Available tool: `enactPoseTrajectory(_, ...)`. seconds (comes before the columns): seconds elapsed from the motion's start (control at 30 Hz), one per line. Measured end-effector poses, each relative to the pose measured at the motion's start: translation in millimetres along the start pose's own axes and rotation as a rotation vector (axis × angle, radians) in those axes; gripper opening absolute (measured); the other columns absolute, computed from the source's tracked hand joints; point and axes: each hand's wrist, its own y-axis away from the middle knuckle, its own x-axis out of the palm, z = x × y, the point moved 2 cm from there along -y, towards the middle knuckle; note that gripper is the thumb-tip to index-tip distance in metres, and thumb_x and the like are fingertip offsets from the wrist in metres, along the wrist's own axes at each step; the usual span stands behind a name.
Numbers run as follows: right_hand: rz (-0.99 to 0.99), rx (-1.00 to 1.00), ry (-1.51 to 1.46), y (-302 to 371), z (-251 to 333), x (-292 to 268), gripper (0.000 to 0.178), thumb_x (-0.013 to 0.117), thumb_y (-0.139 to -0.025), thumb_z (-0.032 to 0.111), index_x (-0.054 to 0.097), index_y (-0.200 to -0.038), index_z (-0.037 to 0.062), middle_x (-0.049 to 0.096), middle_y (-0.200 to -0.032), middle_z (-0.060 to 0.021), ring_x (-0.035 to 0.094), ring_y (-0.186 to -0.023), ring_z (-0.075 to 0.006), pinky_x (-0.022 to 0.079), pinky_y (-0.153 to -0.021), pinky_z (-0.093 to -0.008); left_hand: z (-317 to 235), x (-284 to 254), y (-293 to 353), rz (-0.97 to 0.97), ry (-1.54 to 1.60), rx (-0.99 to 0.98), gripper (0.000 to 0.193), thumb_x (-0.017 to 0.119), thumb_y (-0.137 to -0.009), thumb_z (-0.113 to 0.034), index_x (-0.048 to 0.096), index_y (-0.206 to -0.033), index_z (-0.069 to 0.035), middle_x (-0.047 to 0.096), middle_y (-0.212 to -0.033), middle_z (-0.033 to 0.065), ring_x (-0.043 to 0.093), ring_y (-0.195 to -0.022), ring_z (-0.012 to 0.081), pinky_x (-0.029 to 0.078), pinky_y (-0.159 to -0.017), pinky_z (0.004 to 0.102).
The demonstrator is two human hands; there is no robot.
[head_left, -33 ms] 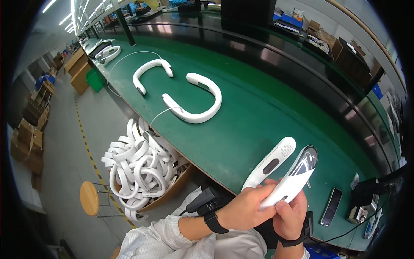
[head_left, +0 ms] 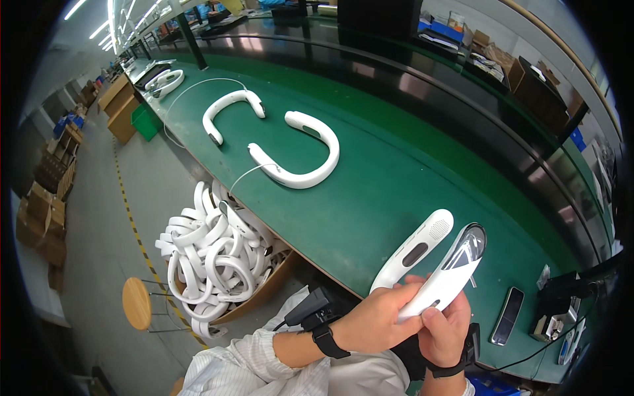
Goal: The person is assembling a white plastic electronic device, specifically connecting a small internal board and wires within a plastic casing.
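Both my hands are closed on a white U-shaped neckband device (head_left: 439,288) over the near edge of the green bench. One of its arms ends in a shiny, dark transparent tip; the other carries a dotted grille and a dark oval window. My left hand (head_left: 376,321) grips it from the left, fingers around the lower part of the arm. From below and right, my right hand (head_left: 447,332) holds the same arm, thumb beside a small dark slot. The device's bend is hidden behind my left hand. Further up lie a second white neckband (head_left: 323,155) and a third (head_left: 224,105).
Beside the bench (head_left: 356,218), a carton (head_left: 267,288) is heaped with white neckbands (head_left: 221,254). A round wooden stool (head_left: 137,303) stands left of it. A phone (head_left: 507,317) lies at the right, near a black stand (head_left: 561,290). Thin white cables cross the bench.
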Motion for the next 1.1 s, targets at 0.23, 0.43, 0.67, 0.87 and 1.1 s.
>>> enactPoseTrajectory(0.23, 0.018, 0.071, 0.117, 2.3, -5.1, -0.8, 0.047, 0.058, -0.091, -0.002, 0.046, -0.137, -0.0048, 0.062, -0.128, -0.0146, 0.061, -0.115, -0.02, 0.05, -0.098, -0.0354, 9.6, -0.8, 11.4, -0.06, 0.027, 0.029, 0.046, 0.064, -0.092, -0.007, 0.052, -0.134, 0.006, 0.07, -0.086, 0.0075, 0.067, -0.075, 0.0117, 0.054, -0.069, 0.0275)
enactPoseTrajectory(0.43, -0.101, 0.146, 0.149, -2.9, 7.5, -6.7, 0.051, 0.059, -0.089, -0.002, 0.045, -0.138, -0.0036, 0.063, -0.124, -0.0151, 0.065, -0.106, -0.0189, 0.055, -0.089, -0.0348, 9.6, -0.2, -4.5, 0.063, 0.002, 0.024, 0.048, 0.066, -0.089, -0.003, 0.049, -0.133, 0.006, 0.07, -0.095, 0.0173, 0.073, -0.083, 0.0292, 0.056, -0.072, 0.0346)
enactPoseTrajectory(0.67, -0.125, 0.158, 0.17, 18.4, 0.7, -13.0, 0.051, 0.063, -0.09, -0.003, 0.045, -0.137, -0.0024, 0.064, -0.114, -0.0075, 0.065, -0.099, -0.0135, 0.056, -0.084, -0.0307, 4.0, 6.8, -1.7, 0.111, -0.002, 0.068, 0.045, 0.07, -0.089, -0.01, 0.05, -0.125, 0.009, 0.069, -0.091, 0.017, 0.071, -0.073, 0.0256, 0.056, -0.068, 0.0351)
enactPoseTrajectory(0.87, -0.239, 0.128, 0.163, 29.7, -5.7, 5.6, 0.052, 0.067, -0.091, 0.002, 0.046, -0.138, -0.0004, 0.064, -0.116, -0.0065, 0.063, -0.103, -0.0126, 0.053, -0.09, -0.0306, 6.9, 2.5, 1.3, 0.083, 0.009, 0.085, 0.051, 0.078, -0.089, -0.035, 0.056, -0.109, 0.006, 0.068, -0.081, 0.0141, 0.07, -0.068, 0.0213, 0.055, -0.062, 0.0335)
enactPoseTrajectory(1.1, -0.213, 0.089, 0.163, 32.6, -11.3, 4.8, 0.053, 0.067, -0.091, 0.001, 0.045, -0.139, -0.0005, 0.063, -0.12, -0.0071, 0.063, -0.106, -0.0137, 0.052, -0.092, -0.0311, 9.4, -0.4, 7.1, 0.041, 0.012, 0.04, 0.055, 0.077, -0.089, -0.043, 0.059, -0.107, 0.006, 0.069, -0.078, 0.015, 0.071, -0.068, 0.0238, 0.056, -0.063, 0.0343)
